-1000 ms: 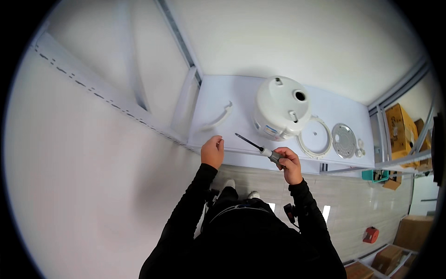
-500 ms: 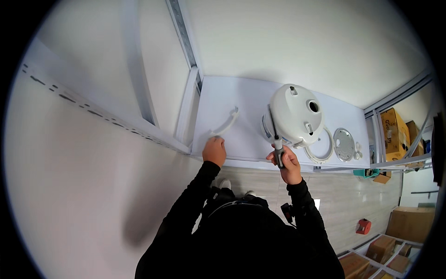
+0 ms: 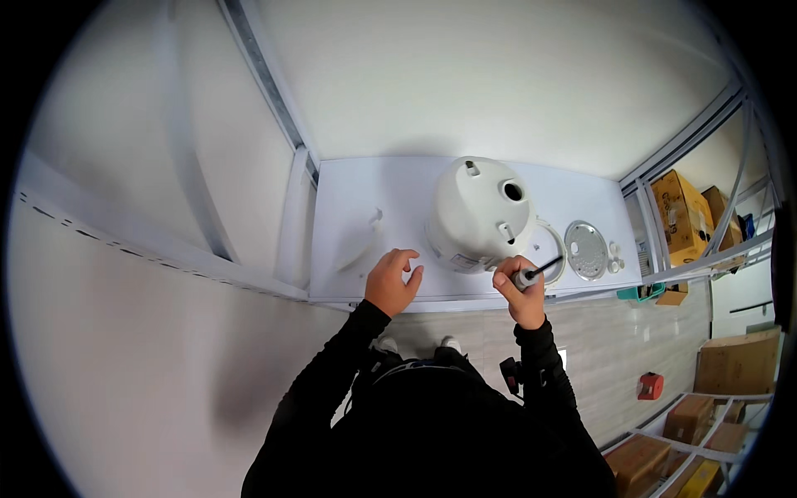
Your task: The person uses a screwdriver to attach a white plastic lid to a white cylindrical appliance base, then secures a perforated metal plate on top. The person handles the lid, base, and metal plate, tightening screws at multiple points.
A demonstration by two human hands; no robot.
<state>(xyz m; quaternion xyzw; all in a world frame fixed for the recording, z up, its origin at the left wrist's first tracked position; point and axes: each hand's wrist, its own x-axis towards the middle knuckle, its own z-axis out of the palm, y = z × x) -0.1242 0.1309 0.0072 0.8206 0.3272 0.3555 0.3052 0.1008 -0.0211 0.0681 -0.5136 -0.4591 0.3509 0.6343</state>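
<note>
A white, rounded appliance housing [image 3: 477, 207] stands on the white tabletop [image 3: 398, 183], with a round dark hole and two slots in its upper face. At its near right side, my right hand [image 3: 526, 300] is wrapped round a screwdriver [image 3: 544, 268], whose dark shaft points up and to the right. My left hand [image 3: 388, 284] is over the table's front edge, thumb and fingers apart, holding nothing. Just beyond it lies a curved white strip like a handle [image 3: 365, 245], low in contrast against the table. The housing partly covers a white ring [image 3: 560, 270].
Right of the ring lie a perforated grey metal disc [image 3: 586, 251] and several small round pieces [image 3: 615, 259]. Metal posts frame the table. Cardboard boxes [image 3: 681, 217], a teal basket [image 3: 641, 294] and a red object [image 3: 651, 386] are off to the right.
My left hand has moved away from the curved strip and its fingers have opened. The screwdriver has swung from pointing up along the housing to pointing right. The whole view has shifted.
</note>
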